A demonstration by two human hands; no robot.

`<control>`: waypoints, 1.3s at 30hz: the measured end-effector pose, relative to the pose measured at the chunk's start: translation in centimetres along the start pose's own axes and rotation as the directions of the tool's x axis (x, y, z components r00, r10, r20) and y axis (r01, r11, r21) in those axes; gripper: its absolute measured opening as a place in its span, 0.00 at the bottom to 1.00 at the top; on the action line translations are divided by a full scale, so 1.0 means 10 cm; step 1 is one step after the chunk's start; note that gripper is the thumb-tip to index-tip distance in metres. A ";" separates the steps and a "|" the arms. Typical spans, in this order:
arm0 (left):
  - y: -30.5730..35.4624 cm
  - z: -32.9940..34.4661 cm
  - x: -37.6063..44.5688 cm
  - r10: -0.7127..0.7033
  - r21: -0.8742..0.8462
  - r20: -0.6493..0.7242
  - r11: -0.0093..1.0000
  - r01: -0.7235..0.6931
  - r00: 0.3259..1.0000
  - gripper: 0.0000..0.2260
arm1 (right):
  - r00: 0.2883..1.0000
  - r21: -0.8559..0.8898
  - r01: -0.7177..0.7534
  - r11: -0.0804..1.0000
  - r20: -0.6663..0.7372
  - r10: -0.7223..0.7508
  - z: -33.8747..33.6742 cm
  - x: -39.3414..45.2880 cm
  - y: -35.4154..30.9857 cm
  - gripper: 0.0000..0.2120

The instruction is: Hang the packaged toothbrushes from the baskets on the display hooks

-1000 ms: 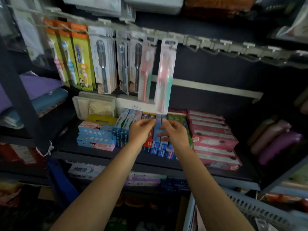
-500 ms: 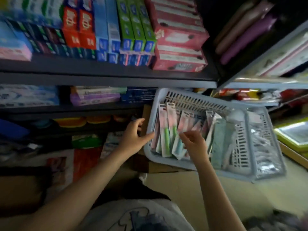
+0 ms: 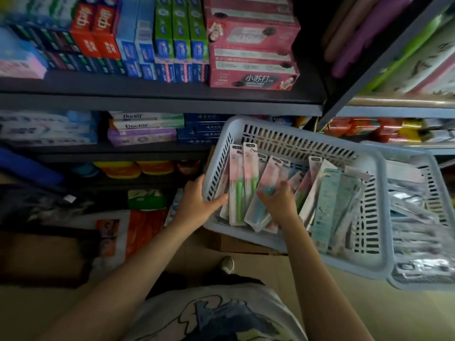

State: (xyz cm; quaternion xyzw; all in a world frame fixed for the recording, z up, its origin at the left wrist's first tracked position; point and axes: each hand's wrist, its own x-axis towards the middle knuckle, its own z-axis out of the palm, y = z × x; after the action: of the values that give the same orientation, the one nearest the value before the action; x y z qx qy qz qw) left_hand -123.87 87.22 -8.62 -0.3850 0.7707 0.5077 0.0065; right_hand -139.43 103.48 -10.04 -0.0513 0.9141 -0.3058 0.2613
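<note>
A pale blue slotted basket (image 3: 290, 141) sits tilted below the shelves, holding several packaged toothbrushes. A pink-and-green pack (image 3: 237, 183) stands at its left, a pink-and-blue pack (image 3: 264, 190) leans beside it, and teal packs (image 3: 328, 205) lie to the right. My left hand (image 3: 197, 205) grips the basket's left wall, thumb inside. My right hand (image 3: 279, 203) is in the basket, fingers curled on the pink-and-blue pack. No display hooks are in view.
A second pale blue basket (image 3: 423, 244) with silvery packs lies under the first at the right. Dark shelves (image 3: 157, 94) above carry toothpaste boxes (image 3: 251, 52). Cardboard (image 3: 236, 244) lies under the basket. My shoe (image 3: 227, 264) stands on the floor.
My view dropped from the hanging toothbrush display down to the baskets. My left hand took hold of the basket's wall and my right hand reached in onto a pack.
</note>
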 end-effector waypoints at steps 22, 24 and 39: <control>-0.19 0.42 -0.30 -0.026 -0.189 -0.052 0.982 0.015 0.998 0.43 | 0.948 0.243 0.200 0.949 0.198 -0.250 0.11 0.12 0.06 0.27; -0.20 0.43 -0.28 -0.019 -0.203 -0.053 0.979 0.008 0.998 0.41 | 0.952 0.318 0.130 0.939 0.226 -0.208 0.17 0.10 0.04 0.31; -0.18 0.39 -0.28 -0.029 -0.221 -0.008 0.975 0.026 1.000 0.45 | 0.865 0.349 -0.089 0.933 0.491 -0.101 0.28 0.10 -0.07 0.20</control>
State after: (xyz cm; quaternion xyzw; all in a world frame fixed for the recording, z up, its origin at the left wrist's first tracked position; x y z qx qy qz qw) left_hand -122.29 91.60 -10.83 -0.3967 0.7041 0.5880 -0.0335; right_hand -138.96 101.18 -11.97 -0.0831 0.7428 -0.4449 0.4934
